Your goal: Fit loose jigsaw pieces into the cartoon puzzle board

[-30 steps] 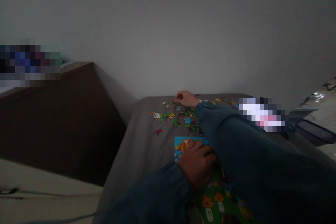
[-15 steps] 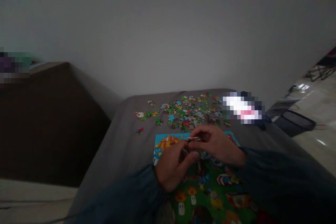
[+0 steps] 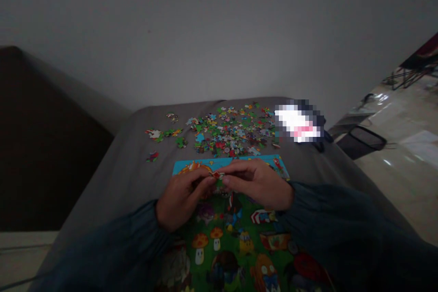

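A colourful puzzle board (image 3: pixel 236 242) with mushrooms on green lies on a grey surface (image 3: pixel 133 178) in front of me. My left hand (image 3: pixel 183 198) and my right hand (image 3: pixel 260 182) meet above its upper part. Both pinch a small puzzle piece (image 3: pixel 216 175) between fingertips. Beyond the board, several loose puzzle pieces (image 3: pixel 229 132) lie scattered. A few stray pieces (image 3: pixel 160 134) sit further left. Both my sleeves are dark blue.
A dark brown piece of furniture (image 3: pixel 44 146) stands to the left of the grey surface. A pale wall (image 3: pixel 219 32) rises behind. A dark basket-like object (image 3: pixel 362 139) rests on a shiny floor (image 3: pixel 404 164) to the right. A blurred patch covers something at the surface's far right.
My right hand came back from the far pieces to meet my left hand over the board. The view has tilted down and turned right, and both hands now pinch one piece.
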The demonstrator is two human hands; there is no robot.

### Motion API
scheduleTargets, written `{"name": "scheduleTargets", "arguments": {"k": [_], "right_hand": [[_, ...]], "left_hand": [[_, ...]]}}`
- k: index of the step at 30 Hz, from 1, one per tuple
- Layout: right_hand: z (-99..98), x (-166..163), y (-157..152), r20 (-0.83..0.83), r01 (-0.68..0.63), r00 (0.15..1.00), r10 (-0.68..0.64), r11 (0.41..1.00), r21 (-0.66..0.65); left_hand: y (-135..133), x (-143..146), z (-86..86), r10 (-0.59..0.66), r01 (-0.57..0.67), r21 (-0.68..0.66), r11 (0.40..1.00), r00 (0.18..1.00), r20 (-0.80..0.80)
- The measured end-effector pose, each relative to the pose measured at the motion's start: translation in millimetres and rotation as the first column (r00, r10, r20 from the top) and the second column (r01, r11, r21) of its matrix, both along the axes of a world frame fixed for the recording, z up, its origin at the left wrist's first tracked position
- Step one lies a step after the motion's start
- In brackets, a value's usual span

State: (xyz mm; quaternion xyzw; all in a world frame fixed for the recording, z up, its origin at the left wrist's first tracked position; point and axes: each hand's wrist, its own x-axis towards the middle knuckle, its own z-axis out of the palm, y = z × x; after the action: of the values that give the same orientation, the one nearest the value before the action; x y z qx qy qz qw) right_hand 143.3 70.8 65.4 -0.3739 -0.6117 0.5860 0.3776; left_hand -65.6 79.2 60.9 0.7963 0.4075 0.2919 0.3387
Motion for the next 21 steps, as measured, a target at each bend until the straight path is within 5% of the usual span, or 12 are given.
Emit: {"name": "scheduleTargets", "arguments": {"k": [9,15,21], "right_hand": [[0.1,3.2,6.8,-0.164,0.117,0.974,-0.158,0.965,-0.237],[6.6,1.5,-1.3,-0.009,-0.006,1.000,0.005,0.998,-0.057],[0.9,-10.2,-12.8,0.276,-0.050,0.961,0.019,0.993,0.106]], "left_hand": [[13.6,-9.8,8.1,0.262,-0.267,-0.005,0.964,0.943,0.205],[20.5,-15.5,-0.4,0.260,-0.268,0.033,0.963,0.952,0.159],[19.7,-14.1,-5.0,0.220,-0.217,0.138,0.966,0.975,-0.005]]}}
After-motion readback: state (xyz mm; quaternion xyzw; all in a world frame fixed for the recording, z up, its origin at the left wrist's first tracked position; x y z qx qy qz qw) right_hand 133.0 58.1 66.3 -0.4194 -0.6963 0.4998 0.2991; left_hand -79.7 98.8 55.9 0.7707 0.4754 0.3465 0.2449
